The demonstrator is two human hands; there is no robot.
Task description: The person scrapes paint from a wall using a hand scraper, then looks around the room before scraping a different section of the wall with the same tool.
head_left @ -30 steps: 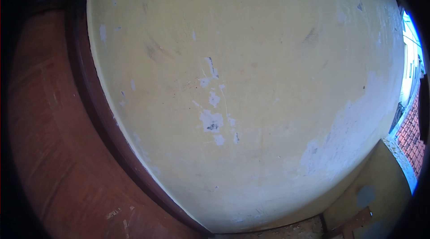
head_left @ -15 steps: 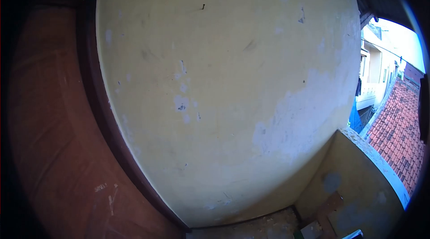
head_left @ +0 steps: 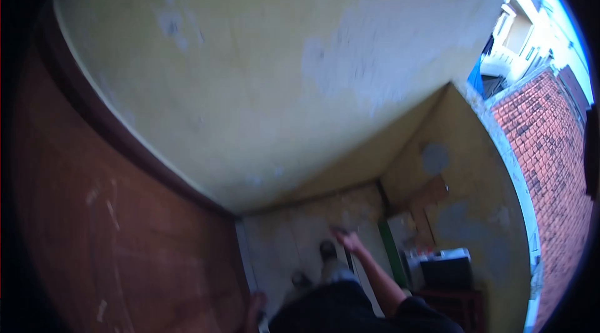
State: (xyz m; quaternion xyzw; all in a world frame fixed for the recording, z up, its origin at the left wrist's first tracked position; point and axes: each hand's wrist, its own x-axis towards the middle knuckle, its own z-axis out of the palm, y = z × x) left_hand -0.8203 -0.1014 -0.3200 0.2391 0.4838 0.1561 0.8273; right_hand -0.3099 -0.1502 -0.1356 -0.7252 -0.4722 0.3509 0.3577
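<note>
My right hand (head_left: 351,241) reaches out over the tiled floor at the lower middle, the forearm coming from a dark sleeve. Its fingers look closed round a small dark thing (head_left: 339,230), too blurred to name. Low in the view, my left hand (head_left: 255,309) hangs beside the brown door; motion smears its fingers, and I cannot see what it holds, if anything. Between the hands are my dark clothing (head_left: 331,308) and my feet in dark footwear (head_left: 327,249).
A brown door (head_left: 144,239) lies on the left. Ahead stands a peeling yellow wall (head_left: 250,83), meeting a low parapet (head_left: 472,202) on the right. By the parapet, a dark box with a pale top (head_left: 447,269) sits on a reddish stand (head_left: 456,302). Beyond is a tiled roof (head_left: 544,139).
My view has tipped downward and a little right. Both hands, my feet, the floor and the box by the parapet have come into view; the nail on the wall has gone out.
</note>
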